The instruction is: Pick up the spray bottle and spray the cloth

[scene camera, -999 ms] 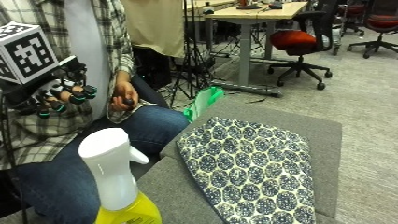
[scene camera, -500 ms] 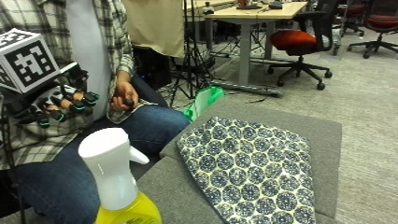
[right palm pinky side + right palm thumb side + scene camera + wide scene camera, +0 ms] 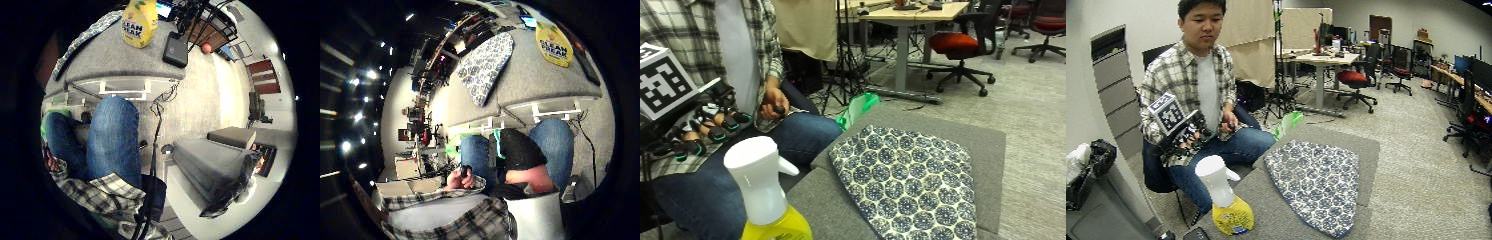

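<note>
1. Spray bottle: white trigger head on a yellow body, upright, lower left of the outside view, standing on the grey worktop near its front edge; nothing touches it
2. Cloth: blue-and-white patterned, spread flat on the worktop at centre right of the frame, beside the bottle but apart from it
3. Gloved right hand: left edge of the frame, above the seated person's lap, well apart from the bottle; fingers loosely curled, grasping nothing
4. Bare left hand: upper left of centre, resting at the thigh, closed round a small dark object too small to identify
5. Step in hand, as judged: the reach; pick-up not yet begun, cloth not yet sprayed
6. Next move, as judged: carry the right hand forward and down to the bottle's neck, wrap the fingers below the trigger head, lift, then turn the nozzle toward the cloth
</note>
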`<act>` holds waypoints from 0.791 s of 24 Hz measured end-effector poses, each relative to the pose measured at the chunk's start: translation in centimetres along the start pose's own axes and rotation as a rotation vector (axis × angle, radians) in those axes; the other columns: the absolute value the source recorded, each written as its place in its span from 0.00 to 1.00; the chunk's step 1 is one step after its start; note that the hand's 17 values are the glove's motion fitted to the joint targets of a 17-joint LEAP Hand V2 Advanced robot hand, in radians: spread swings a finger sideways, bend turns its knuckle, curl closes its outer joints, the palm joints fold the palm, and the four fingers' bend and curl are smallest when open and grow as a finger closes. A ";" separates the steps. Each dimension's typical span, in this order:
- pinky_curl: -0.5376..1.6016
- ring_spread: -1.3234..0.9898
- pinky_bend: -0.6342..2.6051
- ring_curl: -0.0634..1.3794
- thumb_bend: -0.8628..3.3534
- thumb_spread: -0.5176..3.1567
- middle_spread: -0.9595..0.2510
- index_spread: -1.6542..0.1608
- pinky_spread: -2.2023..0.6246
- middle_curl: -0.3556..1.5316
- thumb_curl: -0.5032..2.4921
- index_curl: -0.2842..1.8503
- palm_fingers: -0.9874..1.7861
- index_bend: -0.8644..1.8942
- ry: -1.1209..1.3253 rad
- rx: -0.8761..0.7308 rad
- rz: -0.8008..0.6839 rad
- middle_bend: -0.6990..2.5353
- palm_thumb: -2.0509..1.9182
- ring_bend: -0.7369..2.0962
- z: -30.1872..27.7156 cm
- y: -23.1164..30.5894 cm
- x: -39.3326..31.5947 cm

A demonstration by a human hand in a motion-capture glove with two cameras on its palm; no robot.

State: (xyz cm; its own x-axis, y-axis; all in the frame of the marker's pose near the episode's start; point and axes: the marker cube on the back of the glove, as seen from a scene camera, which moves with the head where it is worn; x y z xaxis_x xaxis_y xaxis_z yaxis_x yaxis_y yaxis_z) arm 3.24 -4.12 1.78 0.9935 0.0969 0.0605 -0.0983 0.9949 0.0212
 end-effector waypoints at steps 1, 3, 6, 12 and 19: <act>0.33 0.64 0.34 0.16 0.23 0.44 0.76 0.71 0.85 0.27 0.25 0.25 0.40 0.38 -0.011 0.014 0.021 0.27 0.63 0.37 0.0 -0.4 0.2; 0.33 0.64 0.34 0.17 0.23 0.44 0.76 0.71 0.85 0.28 0.26 0.25 0.40 0.37 -0.047 0.046 0.061 0.27 0.63 0.37 -0.1 -1.2 0.8; 0.34 0.64 0.35 0.18 0.23 0.44 0.77 0.72 0.85 0.28 0.27 0.25 0.40 0.37 -0.136 0.112 0.086 0.27 0.65 0.38 -0.6 -3.0 1.8; 0.35 0.64 0.36 0.19 0.23 0.43 0.77 0.73 0.85 0.29 0.28 0.25 0.40 0.36 -0.244 0.247 0.048 0.27 0.66 0.39 -1.0 -7.3 3.8; 0.36 0.63 0.38 0.21 0.22 0.43 0.77 0.74 0.85 0.31 0.29 0.24 0.40 0.35 -0.457 0.488 0.104 0.28 0.68 0.40 -0.1 -12.2 5.6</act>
State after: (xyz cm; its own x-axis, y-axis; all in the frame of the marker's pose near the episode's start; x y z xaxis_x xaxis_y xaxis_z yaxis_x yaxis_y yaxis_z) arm 10.05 -15.72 1.76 0.8637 0.0639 0.4999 -0.3137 0.8446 0.4339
